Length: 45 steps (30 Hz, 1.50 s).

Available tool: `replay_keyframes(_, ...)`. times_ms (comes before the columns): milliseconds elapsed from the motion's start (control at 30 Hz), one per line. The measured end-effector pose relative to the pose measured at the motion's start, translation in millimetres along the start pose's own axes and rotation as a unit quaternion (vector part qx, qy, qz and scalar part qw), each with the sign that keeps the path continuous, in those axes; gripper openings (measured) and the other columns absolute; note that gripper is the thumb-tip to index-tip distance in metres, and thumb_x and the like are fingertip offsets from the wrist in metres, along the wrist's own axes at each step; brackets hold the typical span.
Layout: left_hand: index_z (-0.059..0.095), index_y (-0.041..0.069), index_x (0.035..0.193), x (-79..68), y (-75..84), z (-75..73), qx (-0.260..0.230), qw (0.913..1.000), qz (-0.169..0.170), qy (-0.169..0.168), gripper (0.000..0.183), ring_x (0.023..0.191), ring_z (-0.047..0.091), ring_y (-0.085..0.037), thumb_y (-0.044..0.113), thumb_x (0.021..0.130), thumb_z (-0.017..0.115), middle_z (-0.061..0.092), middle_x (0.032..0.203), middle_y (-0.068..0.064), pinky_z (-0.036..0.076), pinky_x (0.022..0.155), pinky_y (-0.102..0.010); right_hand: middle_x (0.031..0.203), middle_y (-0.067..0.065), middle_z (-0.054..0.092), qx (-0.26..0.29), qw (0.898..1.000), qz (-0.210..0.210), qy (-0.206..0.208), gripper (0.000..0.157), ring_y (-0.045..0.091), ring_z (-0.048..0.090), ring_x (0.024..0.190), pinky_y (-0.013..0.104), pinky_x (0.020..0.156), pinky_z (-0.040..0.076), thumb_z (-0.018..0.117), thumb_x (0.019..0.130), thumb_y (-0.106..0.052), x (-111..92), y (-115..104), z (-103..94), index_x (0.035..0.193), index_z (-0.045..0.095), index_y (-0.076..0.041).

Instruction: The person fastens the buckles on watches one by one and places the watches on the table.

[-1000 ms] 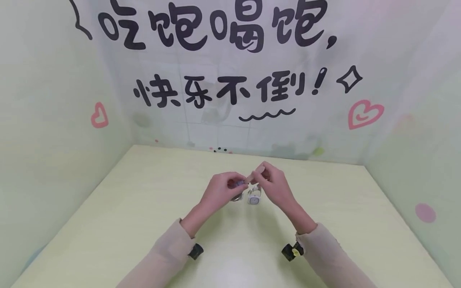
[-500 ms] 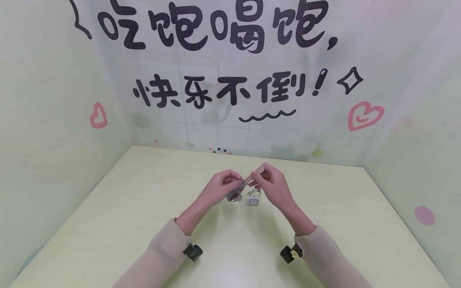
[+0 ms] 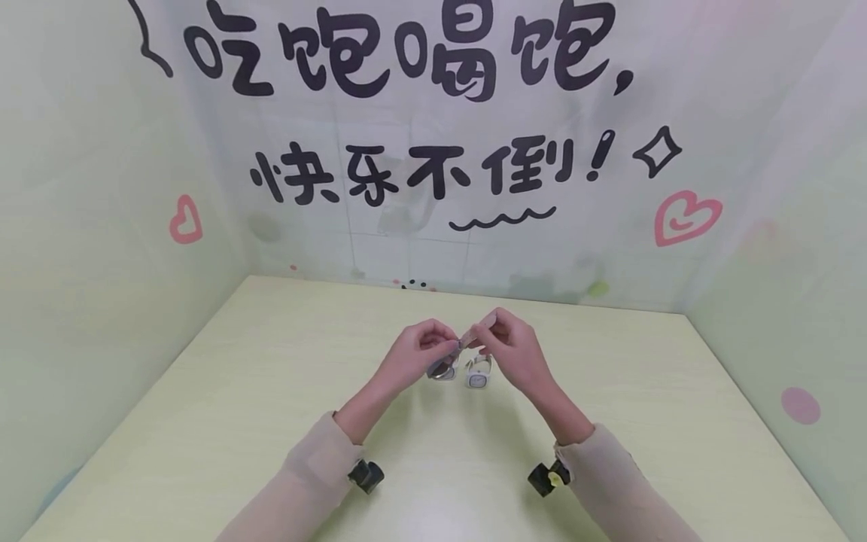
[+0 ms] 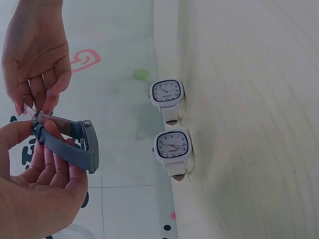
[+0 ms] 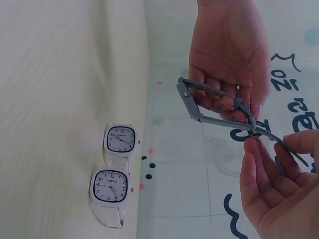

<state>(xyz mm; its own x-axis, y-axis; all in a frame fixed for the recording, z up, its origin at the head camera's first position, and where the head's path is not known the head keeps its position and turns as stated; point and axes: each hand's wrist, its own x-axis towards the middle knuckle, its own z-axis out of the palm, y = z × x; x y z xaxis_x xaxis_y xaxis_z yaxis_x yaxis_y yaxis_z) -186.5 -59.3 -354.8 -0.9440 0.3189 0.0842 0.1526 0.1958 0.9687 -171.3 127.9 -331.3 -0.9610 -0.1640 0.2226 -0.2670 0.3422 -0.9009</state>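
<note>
A wristwatch with a blue-grey strap (image 4: pixel 62 149) is held up between both hands, its strap looped through the buckle. My left hand (image 3: pixel 416 357) pinches the strap by the buckle, with the other fingers curled inside the loop. The free strap end (image 5: pixel 281 142) is pinched between thumb and fingers of my right hand (image 3: pixel 513 346). The watch case (image 5: pixel 187 99) is seen from the side, so its dial is hidden. Just beneath the hands, two white square-cased watches stand side by side on the table, the left one (image 3: pixel 447 371) partly covered by the held watch, the right one (image 3: pixel 478 376) in plain view.
The pale yellow table (image 3: pixel 271 391) runs back to a printed wall sheet (image 3: pixel 305 241), with light side walls (image 3: pixel 101 226) at left and right. A small black camera sits on each wrist, the left one (image 3: pixel 366 476) and the right one (image 3: pixel 547 479).
Compared with a second ago, the left thumb and fingers have shifted along the strap at the buckle, and more of the held watch shows below that hand. The right hand keeps its pinch, almost still.
</note>
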Motion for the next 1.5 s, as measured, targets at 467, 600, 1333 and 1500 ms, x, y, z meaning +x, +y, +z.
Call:
replay_keyframes(467, 0.068, 0.002, 0.097, -2.8, 2.2, 5.8, 0.025, 0.9983, 0.000, 0.052, 0.009, 0.073, 0.063, -0.008, 0.008, 0.091, 0.070, 0.074, 0.091, -0.013, 0.053, 0.068, -0.021, 0.097, 0.015, 0.074, -0.024, 0.999, -0.021, -0.005, 0.013, 0.014, 0.069, 0.078, 0.024, 0.073, 0.059, 0.067, 0.095, -0.016, -6.1, -2.4, 2.1, 0.094, 0.066, -0.003)
replay_keyframes(600, 0.069, 0.005, 0.096, -3.4, 3.7, 5.6, 0.039, 0.9967, 0.005, 0.071, 0.008, 0.074, 0.064, -0.009, 0.010, 0.091, 0.072, 0.075, 0.091, -0.009, 0.053, 0.067, -0.022, 0.098, 0.012, 0.075, -0.030, 0.999, -0.027, 0.006, 0.012, 0.020, 0.073, 0.081, 0.024, 0.075, 0.058, 0.070, 0.093, -0.016, -7.4, -4.0, 5.8, 0.094, 0.067, -0.005)
replay_keyframes(1333, 0.062, 0.002, 0.111, -3.5, 7.5, -1.9, 0.014, 0.9995, 0.027, -0.013, 0.021, 0.081, 0.060, -0.015, 0.009, 0.093, 0.069, 0.067, 0.100, -0.013, 0.050, 0.068, -0.020, 0.097, 0.011, 0.072, -0.040, 0.997, -0.062, 0.026, 0.009, 0.024, 0.073, 0.091, 0.023, 0.078, 0.059, 0.068, 0.094, -0.012, -10.4, 1.5, 9.2, 0.099, 0.065, -0.005)
replay_keyframes(1500, 0.061, 0.000, 0.116, -8.9, 4.5, -7.4, 0.003, 0.9992, 0.022, -0.034, 0.027, 0.085, 0.062, -0.009, 0.005, 0.091, 0.070, 0.068, 0.105, -0.015, 0.054, 0.076, -0.022, 0.095, 0.012, 0.072, -0.023, 0.994, -0.097, 0.045, 0.007, 0.025, 0.073, 0.086, 0.018, 0.073, 0.058, 0.066, 0.095, -0.008, -14.0, 5.5, 13.9, 0.099, 0.062, -0.005)
